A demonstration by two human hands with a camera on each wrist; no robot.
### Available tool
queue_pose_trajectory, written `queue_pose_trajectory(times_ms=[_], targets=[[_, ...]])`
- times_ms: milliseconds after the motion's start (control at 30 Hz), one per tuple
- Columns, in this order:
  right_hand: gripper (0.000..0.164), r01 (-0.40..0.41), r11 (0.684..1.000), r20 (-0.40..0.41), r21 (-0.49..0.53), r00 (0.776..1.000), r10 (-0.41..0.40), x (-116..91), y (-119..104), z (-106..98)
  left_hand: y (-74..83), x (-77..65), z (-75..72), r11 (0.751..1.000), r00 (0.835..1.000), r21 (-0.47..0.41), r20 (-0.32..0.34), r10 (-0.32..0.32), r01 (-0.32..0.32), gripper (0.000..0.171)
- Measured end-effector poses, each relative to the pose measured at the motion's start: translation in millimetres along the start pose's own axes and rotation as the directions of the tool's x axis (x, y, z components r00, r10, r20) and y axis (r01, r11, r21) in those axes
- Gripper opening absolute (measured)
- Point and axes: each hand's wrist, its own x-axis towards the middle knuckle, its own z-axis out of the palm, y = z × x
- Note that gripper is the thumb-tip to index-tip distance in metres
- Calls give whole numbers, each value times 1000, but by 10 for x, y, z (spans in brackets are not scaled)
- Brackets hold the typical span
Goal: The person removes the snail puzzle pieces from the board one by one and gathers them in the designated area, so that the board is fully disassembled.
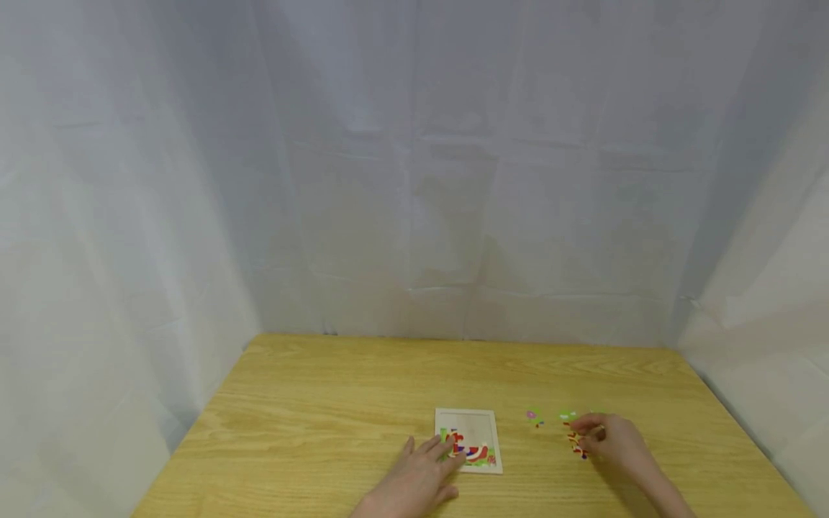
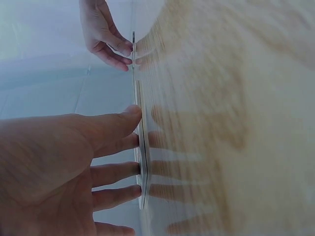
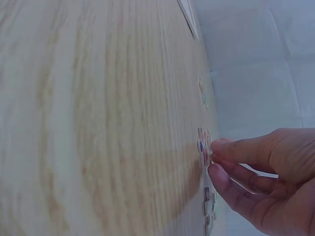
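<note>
A square wooden jigsaw puzzle tray (image 1: 498,446) lies on the table, with colourful pieces fitted along its lower and left parts and bare board at its upper part. My left hand (image 1: 417,480) rests on the tray's lower left with its fingers extended, as the left wrist view shows from the side. Over a cluster of loose puzzle pieces (image 1: 575,440), my right hand (image 1: 618,442) reaches down with thumb and fingers bent. In the right wrist view its fingertips (image 3: 218,173) stand apart at the pieces (image 3: 204,152), with no lifted piece visible between them.
Between the tray and the right hand lies a small pink and green piece (image 1: 532,416). Green and white pieces (image 1: 567,415) lie just behind the cluster. The wooden table (image 1: 311,410) is bordered by hanging pale sheets (image 1: 401,216) at the back and sides.
</note>
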Motion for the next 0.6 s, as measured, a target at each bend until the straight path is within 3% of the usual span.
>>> queue_pose_trajectory(times_ms=[300, 600], targets=[[14, 51, 998, -29, -40, 998, -52, 70, -173, 11, -1, 17, 5, 1000, 1000, 13, 1, 6, -6, 55], [19, 167, 980, -35, 105, 986, -165, 145, -456, 165, -16, 7, 25, 999, 997, 32, -70, 43, -41, 54]])
